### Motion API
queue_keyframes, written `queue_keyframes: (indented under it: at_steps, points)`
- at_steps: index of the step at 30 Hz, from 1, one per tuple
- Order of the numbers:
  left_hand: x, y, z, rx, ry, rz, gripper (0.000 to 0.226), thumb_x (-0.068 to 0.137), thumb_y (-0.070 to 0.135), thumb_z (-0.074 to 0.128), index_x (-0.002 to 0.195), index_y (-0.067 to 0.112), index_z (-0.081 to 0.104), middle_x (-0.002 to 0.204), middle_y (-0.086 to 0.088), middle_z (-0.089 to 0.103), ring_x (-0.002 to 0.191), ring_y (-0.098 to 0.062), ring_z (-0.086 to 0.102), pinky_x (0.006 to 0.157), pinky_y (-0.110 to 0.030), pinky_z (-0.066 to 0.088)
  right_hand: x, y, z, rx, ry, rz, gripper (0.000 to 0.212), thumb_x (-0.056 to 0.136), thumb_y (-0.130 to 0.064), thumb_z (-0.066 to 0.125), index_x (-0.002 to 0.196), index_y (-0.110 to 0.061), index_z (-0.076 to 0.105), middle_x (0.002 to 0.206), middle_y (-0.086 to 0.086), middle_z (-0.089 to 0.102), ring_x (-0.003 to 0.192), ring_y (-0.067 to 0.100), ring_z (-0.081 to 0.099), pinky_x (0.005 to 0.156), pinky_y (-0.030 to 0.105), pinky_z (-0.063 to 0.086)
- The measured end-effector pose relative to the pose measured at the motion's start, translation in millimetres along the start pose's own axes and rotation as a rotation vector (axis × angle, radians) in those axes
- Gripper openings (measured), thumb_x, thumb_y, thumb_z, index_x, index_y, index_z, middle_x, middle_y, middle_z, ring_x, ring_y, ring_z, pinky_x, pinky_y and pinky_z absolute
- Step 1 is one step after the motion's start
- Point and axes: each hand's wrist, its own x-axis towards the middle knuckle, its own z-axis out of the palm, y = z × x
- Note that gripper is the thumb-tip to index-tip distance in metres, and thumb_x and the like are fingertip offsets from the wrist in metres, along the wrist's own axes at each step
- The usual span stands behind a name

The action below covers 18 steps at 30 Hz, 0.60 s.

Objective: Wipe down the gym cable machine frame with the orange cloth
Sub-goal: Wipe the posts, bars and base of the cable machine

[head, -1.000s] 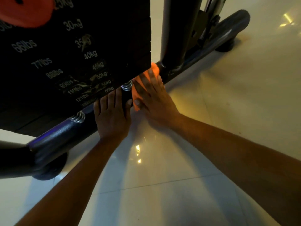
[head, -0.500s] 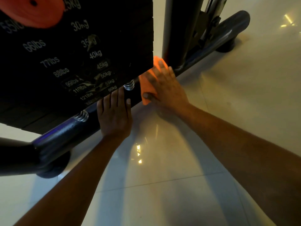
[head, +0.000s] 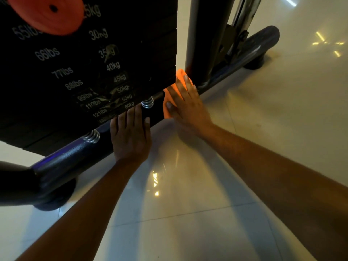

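Note:
The dark base bar of the cable machine frame point(head: 71, 159) runs diagonally from lower left to upper right across the floor. My right hand point(head: 188, 104) presses the orange cloth point(head: 166, 110) flat against the bar, just left of the dark upright post point(head: 203, 38). Most of the cloth is hidden under the palm and fingers. My left hand point(head: 130, 136) rests flat on the bar below the weight stack, fingers together, holding nothing.
The black weight stack point(head: 90, 59) with white lbs and kg labels hangs over the bar, with an orange knob point(head: 45, 14) at its top left. Two metal springs point(head: 147, 103) sit under it. A chrome rod point(head: 244, 14) rises behind the post. Glossy pale floor tiles point(head: 263, 129) spread around.
My right hand has slid the cloth up the bar to the right toward the upright post. My left hand has stayed on the bar.

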Motion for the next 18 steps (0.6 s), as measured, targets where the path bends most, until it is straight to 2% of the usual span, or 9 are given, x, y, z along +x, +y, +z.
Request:
queue_keyframes:
  at_steps: [3, 6, 12, 15, 18]
  points:
    - [0, 0, -1, -0.002, 0.001, 0.0, 0.052, 0.117, 0.036, 0.036, 0.16, 0.009, 0.045, 0.153, -0.013, 0.057, 0.14, -0.034, 0.05, 0.12, -0.05, 0.033, -3, -14, 1, 0.117, -0.044, 0.09, 0.062, 0.113, -0.042, 0.045, 0.17, -0.019, 0.033, 0.179, 0.012, 0.021, 0.167, 0.042, 0.005, 0.125, 0.067, 0.034]
    - [2, 1, -2, 0.001, -0.04, -0.003, 0.053, 0.117, 0.04, 0.034, 0.16, 0.01, 0.045, 0.152, -0.013, 0.056, 0.14, -0.034, 0.051, 0.12, -0.05, 0.033, -5, -4, -18, 0.132, -0.14, 0.07, 0.063, 0.111, -0.029, 0.058, 0.17, -0.024, 0.036, 0.18, 0.007, 0.022, 0.167, 0.037, 0.009, 0.116, 0.059, 0.049]
    - [-1, -4, -18, -0.071, -0.193, 0.016, 0.058, 0.115, 0.038, 0.043, 0.166, 0.012, 0.035, 0.163, -0.011, 0.047, 0.149, -0.034, 0.043, 0.126, -0.052, 0.029, -13, 4, -59, 0.241, -0.211, 0.09, 0.047, 0.109, -0.033, 0.057, 0.153, -0.019, 0.062, 0.167, 0.009, 0.047, 0.156, 0.035, 0.041, 0.116, 0.052, 0.048]
    - [-15, -1, -35, -0.117, -0.219, 0.054, 0.056, 0.114, 0.035, 0.045, 0.165, 0.011, 0.04, 0.169, -0.013, 0.04, 0.158, -0.035, 0.034, 0.13, -0.055, 0.025, -26, 8, -81, 0.268, -0.227, 0.087, 0.05, 0.109, -0.044, 0.05, 0.155, -0.026, 0.06, 0.163, 0.006, 0.054, 0.154, 0.031, 0.045, 0.115, 0.047, 0.05]
    - [-26, 13, -49, -0.163, -0.289, 0.109, 0.053, 0.115, 0.036, 0.042, 0.163, 0.013, 0.043, 0.166, -0.014, 0.046, 0.158, -0.033, 0.036, 0.13, -0.056, 0.028, -37, 22, -100, 0.284, -0.232, 0.071, 0.055, 0.106, -0.051, 0.045, 0.152, -0.027, 0.063, 0.162, 0.004, 0.056, 0.158, 0.027, 0.04, 0.119, 0.046, 0.047]
